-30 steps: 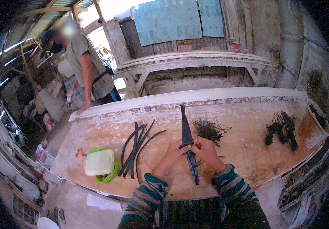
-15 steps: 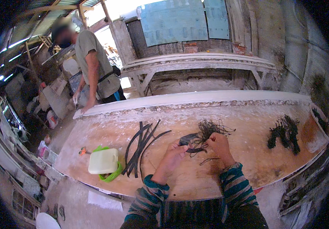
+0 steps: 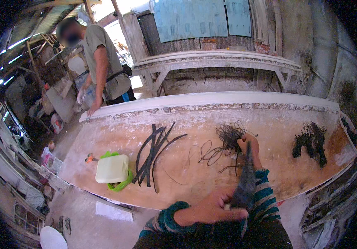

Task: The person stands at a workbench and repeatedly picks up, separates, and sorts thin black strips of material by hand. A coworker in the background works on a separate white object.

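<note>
One dark strip (image 3: 245, 186) slants over the table (image 3: 203, 170)

Left hand (image 3: 213, 206) pinches its wide, blurred lower end; right hand (image 3: 248, 144) curls near its upper tip beside black cord (image 3: 227, 133), grip impossible to tell; farther, a co-worker (image 3: 107, 62) stands

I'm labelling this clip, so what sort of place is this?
Likely a small rustic workshop: a brown wooden worktable with white residue, long flat black strips lying on it, and a whitened wooden bench behind.
</note>
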`<state>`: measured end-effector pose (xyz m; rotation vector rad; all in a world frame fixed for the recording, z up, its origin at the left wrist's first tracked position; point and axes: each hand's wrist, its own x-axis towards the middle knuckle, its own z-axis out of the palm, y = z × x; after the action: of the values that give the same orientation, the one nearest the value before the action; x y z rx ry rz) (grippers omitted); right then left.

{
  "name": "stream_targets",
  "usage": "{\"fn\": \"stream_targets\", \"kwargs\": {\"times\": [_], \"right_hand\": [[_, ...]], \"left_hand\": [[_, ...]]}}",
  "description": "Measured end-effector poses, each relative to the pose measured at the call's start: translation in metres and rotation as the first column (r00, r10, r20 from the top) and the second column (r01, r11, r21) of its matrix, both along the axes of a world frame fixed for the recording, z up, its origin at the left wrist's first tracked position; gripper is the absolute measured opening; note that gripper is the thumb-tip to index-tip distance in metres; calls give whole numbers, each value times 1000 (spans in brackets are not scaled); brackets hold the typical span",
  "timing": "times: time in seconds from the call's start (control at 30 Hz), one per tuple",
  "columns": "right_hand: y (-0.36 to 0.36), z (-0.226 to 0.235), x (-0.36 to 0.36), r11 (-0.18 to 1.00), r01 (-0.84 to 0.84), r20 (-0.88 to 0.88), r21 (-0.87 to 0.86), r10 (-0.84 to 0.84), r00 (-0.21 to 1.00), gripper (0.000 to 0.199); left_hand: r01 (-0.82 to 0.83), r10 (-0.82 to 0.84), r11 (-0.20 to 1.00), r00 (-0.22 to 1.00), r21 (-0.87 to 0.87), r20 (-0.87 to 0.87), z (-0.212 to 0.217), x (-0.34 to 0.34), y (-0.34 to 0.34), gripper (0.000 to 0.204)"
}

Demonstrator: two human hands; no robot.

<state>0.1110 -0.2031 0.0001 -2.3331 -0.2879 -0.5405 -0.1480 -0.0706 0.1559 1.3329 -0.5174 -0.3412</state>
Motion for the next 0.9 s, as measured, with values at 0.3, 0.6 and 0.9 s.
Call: {"fn": "stream_targets", "kwargs": {"times": [0.3,0.6,0.9], "right_hand": [[9,-12,4,993,-109,-70,41,111,991,26],[15,17,-16,991,-129,-43,-29,127,991,23],[19,17,-22,953,-242,-17,185,249,968,16]], "left_hand": [[-5,37,943,995,-333,91,-15,-45,-25,67],[-107,204,955,914,-275,351,-10,-36,-22,53],[-372,413,845,910,384,-26,4,5,23,33]]}}
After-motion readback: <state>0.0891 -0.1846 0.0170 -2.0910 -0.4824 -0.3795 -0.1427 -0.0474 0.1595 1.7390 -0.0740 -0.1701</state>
